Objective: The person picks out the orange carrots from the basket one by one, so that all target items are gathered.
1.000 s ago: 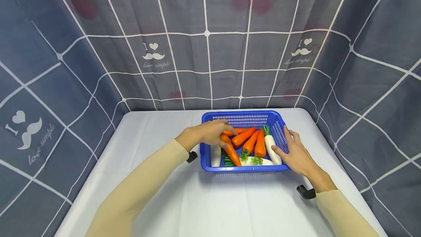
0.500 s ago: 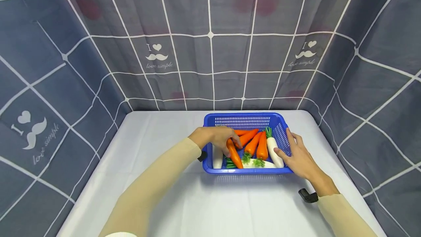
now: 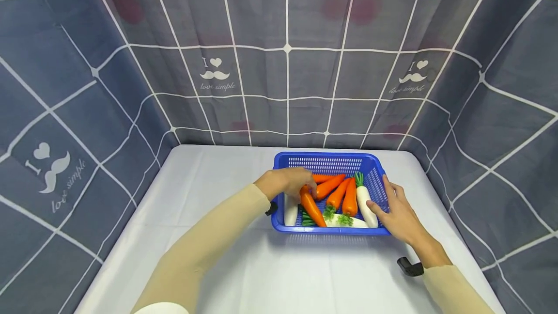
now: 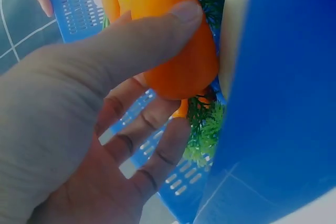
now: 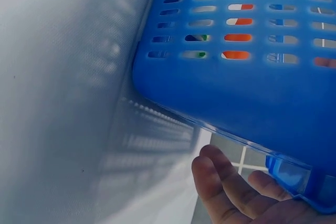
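Looking straight at a long, tapering, glossy orange carrot (image 3: 313, 208), lying slantwise in the left part of a rectangular, slotted, blue plastic basket (image 3: 331, 230). Gripping it right there with the bare left grip (image 3: 287, 180): pressing the thumb (image 4: 157, 38) across its side, curling fingers about the far, blunt end. Probably choosing that end because of the neighbours crowding the near one!

Moving outward a touch: spotting a smooth, stout white radish (image 3: 290, 211) just to the left, lying lengthwise beside the basket's left wall, with dark green stalks (image 3: 307, 218) peeking out near the carrot's near end. Counting four more glossy orange carrots (image 3: 350, 198) to the right, fanning out side by side, two of them showing feathery green tufts (image 3: 346, 220) toward the front. Finding another white radish (image 3: 358, 223) lying crosswise along the front wall, partly hiding under the tufts, and a third, green-topped white radish (image 3: 367, 210) lying lengthwise at the right; likely nesting this closely for want of room.

Over at the right wall, resting the bare right grip (image 3: 400, 217) at the rim: stretching relaxed fingers along the outside, reaching the thumb inside, holding no vegetable. Presumably steadying the basket against sliding, though not showing how firmly.

Further out, wearing long beige sleeves (image 3: 218, 236), working over a white-cloth-covered desk (image 3: 283, 275), facing a draped, grey-blue checked fabric backdrop (image 3: 309, 71).
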Available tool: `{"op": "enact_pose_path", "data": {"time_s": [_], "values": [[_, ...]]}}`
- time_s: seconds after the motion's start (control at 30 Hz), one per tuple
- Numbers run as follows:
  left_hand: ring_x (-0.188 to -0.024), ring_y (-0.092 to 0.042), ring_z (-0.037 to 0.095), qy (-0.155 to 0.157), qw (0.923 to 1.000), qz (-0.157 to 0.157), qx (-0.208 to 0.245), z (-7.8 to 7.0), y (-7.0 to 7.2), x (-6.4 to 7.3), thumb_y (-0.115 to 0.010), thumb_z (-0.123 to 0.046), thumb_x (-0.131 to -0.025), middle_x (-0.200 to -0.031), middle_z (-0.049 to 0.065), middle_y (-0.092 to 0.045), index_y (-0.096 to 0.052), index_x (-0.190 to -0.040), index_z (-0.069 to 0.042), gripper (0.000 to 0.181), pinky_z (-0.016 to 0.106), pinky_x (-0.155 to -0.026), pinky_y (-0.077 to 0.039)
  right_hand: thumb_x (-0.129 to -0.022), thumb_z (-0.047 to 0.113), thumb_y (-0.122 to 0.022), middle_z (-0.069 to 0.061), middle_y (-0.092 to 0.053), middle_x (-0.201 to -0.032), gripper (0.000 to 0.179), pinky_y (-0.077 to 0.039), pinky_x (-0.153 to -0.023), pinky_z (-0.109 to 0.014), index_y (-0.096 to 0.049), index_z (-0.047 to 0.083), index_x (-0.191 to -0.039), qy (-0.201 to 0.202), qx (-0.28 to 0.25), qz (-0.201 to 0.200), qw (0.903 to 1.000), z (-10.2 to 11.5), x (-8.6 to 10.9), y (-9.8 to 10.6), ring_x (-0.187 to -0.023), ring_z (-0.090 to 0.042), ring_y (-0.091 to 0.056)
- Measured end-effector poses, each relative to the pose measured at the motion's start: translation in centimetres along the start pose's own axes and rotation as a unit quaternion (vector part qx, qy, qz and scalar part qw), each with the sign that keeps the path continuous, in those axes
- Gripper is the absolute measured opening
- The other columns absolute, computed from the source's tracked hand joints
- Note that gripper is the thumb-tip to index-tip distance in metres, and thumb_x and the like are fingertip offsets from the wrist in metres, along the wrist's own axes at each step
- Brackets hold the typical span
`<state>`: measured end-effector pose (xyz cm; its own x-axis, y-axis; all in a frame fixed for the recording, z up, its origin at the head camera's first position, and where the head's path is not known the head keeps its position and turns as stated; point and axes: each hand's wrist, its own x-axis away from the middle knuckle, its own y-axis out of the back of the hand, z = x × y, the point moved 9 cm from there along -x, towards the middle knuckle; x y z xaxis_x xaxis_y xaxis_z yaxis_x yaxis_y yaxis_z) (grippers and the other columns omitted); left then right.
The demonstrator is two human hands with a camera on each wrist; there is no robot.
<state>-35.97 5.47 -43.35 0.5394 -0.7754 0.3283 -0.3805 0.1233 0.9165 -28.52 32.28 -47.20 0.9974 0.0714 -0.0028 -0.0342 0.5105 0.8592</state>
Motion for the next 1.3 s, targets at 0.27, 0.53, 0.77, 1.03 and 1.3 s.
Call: {"op": "enact_pose_path", "data": {"time_s": [0.27, 0.53, 0.77, 1.03, 1.3], "values": [[-0.122, -0.067, 0.020, -0.019, 0.9975, -0.034, -0.059, -0.3, -0.1, 1.0, -0.095, -0.019, -0.100, -0.132, -0.002, -0.074, -0.087, -0.131, -0.033, 0.035, 0.038, -0.113, -0.062, -0.117, 0.060, -0.061, -0.045, -0.024, -0.178, 0.110, -0.036, -0.127, -0.089, 0.004, 0.004, -0.186, 0.000, 0.003, 0.004, 1.0000, -0.5, 0.0, -0.3, -0.156, -0.073, -0.043], [-0.129, -0.067, 0.021, -0.008, 0.9927, -0.101, -0.065, -0.1, 1.5, 3.5, -0.092, -0.029, -0.103, -0.135, -0.002, -0.072, -0.083, -0.138, -0.035, 0.036, 0.053, -0.121, -0.059, -0.117, 0.061, -0.060, -0.045, -0.024, -0.178, 0.110, -0.037, -0.126, -0.089, 0.005, 0.005, -0.186, -0.001, 0.004, 0.004, 1.0000, -0.6, -0.1, -0.3, -0.155, -0.073, -0.043], [-0.120, -0.069, 0.021, -0.002, 0.9886, -0.149, -0.025, 0.7, 2.8, 6.9, -0.095, -0.029, -0.101, -0.134, 0.002, -0.070, -0.082, -0.137, -0.034, 0.039, 0.050, -0.107, -0.058, -0.117, 0.061, -0.060, -0.046, -0.023, -0.178, 0.111, -0.038, -0.123, -0.090, 0.006, 0.005, -0.186, -0.005, 0.010, 0.007, 0.9999, -0.8, 0.1, -0.1, -0.154, -0.073, -0.043], [-0.114, -0.070, 0.022, 0.046, 0.9705, -0.236, -0.017, 3.8, 4.2, 11.1, -0.095, -0.034, -0.100, -0.134, 0.002, -0.073, -0.082, -0.136, -0.032, 0.038, 0.044, -0.098, -0.056, -0.117, 0.061, -0.059, -0.047, -0.022, -0.178, 0.111, -0.038, -0.122, -0.091, 0.007, 0.005, -0.186, -0.011, 0.010, 0.010, 0.9998, -0.6, 0.0, -0.1, -0.154, -0.074, -0.042], [-0.102, -0.069, 0.024, 0.139, 0.9352, -0.321, 0.057, 8.7, 3.2, 16.3, -0.096, -0.031, -0.098, -0.126, 0.002, -0.072, -0.082, -0.133, -0.027, 0.038, 0.046, -0.091, -0.064, -0.118, 0.063, -0.057, -0.046, -0.021, -0.178, 0.111, -0.038, -0.122, -0.091, 0.008, 0.006, -0.186, -0.016, 0.015, 0.017, 0.9996, -0.4, -0.3, -0.3, -0.154, -0.074, -0.042]]}}
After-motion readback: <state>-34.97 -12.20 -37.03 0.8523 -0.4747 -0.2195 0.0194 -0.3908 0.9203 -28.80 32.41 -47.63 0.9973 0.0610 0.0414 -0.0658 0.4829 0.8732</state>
